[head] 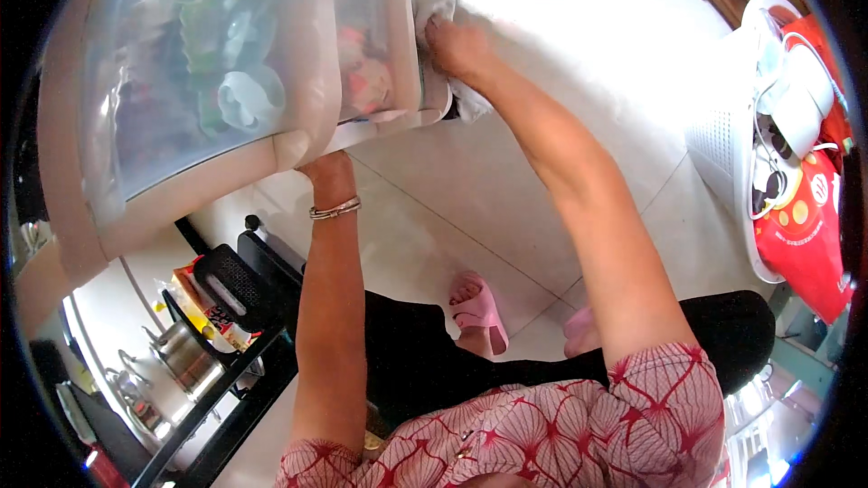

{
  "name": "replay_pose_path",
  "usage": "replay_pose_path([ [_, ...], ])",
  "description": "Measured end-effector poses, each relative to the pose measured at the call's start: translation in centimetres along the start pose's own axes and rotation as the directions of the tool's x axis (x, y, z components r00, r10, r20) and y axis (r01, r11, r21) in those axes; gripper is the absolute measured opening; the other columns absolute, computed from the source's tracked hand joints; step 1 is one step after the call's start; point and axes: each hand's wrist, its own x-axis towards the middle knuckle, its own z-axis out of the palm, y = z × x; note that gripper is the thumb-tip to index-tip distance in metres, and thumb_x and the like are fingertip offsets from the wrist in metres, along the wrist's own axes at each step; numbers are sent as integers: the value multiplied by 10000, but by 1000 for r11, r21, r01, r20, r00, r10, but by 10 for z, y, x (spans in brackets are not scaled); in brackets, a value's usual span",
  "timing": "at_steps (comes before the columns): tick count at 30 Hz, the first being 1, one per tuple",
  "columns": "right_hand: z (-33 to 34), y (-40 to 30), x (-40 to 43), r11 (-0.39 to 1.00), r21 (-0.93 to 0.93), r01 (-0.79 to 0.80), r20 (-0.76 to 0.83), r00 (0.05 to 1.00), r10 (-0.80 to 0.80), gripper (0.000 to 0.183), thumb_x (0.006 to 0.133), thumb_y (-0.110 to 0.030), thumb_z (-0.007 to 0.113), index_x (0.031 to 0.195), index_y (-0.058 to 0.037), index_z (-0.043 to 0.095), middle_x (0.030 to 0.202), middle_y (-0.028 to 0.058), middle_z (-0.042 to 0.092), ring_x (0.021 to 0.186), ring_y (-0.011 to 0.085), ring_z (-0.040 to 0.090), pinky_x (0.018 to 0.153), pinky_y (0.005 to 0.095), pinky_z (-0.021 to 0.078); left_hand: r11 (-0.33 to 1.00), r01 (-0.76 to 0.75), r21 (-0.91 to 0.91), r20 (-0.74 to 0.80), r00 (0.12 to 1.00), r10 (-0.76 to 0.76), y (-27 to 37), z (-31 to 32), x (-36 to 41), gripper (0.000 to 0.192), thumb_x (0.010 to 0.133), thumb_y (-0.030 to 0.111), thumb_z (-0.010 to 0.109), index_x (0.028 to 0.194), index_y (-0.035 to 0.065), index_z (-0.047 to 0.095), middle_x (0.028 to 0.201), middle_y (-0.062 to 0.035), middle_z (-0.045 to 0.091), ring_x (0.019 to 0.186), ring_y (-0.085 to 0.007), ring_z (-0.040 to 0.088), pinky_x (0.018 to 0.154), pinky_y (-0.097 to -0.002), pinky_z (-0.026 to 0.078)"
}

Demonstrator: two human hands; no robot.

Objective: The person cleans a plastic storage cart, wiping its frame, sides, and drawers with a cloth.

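A beige plastic drawer cabinet [203,176] with translucent drawer fronts fills the upper left. Items show dimly through the fronts. Wearing silver bangles, my left hand [329,169] reaches under the edge of a drawer, its fingers hidden behind the frame. My right hand [461,47] is closed on a pale cloth [437,7] at the lower drawers, on the cabinet's right side. More white fabric [471,102] hangs below that hand, beside something dark.
A white plastic basket [722,142] with a red bag [807,230], cables and a white appliance stands at right. At lower left, a black rack [230,413] holds a stainless steel pot [186,359] and packets. Pink slippers [485,312] are on the tiled floor.
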Motion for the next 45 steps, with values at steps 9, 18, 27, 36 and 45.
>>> replay_pose_path([
  [9,-7,-10,-55,986,156,60,289,952,-104,466,736,-174,587,1160,-27,460,1116,185,506,976,315,560,745,421,490,1000,-2,-6,9,1000,2,-2,5,1,600,767,266,638,1137,52,217,1145,-117,387,1016,-229,455,916,-403,442],
  [18,0,25,3,998,63,19,-64,998,-15,296,803,-126,482,1085,-176,561,940,136,584,960,268,573,650,416,502,1000,-1,11,6,1000,1,0,2,-2,603,764,260,641,1136,51,215,1143,-119,387,1014,-229,455,915,-402,442],
  [27,8,19,14,994,109,20,47,999,-25,298,735,-94,538,1029,-139,511,917,134,591,817,310,604,629,426,473,1000,4,30,-7,1000,-4,-1,0,0,606,761,255,645,1134,50,213,1142,-121,387,1013,-229,455,915,-401,442],
  [36,3,-5,-77,985,142,101,299,944,-140,435,714,-45,527,1130,-151,457,919,132,567,788,339,588,611,433,470,999,4,33,-5,1000,-4,-1,1,1,610,758,250,649,1133,49,211,1140,-122,387,1011,-229,455,914,-401,443],
  [45,15,35,-31,949,301,88,40,994,-105,372,768,-124,512,1128,-216,523,941,127,595,835,262,615,623,402,498,1000,-11,29,-3,1000,11,-3,4,0,613,755,245,652,1131,48,209,1139,-124,387,1010,-229,455,913,-400,443],
])
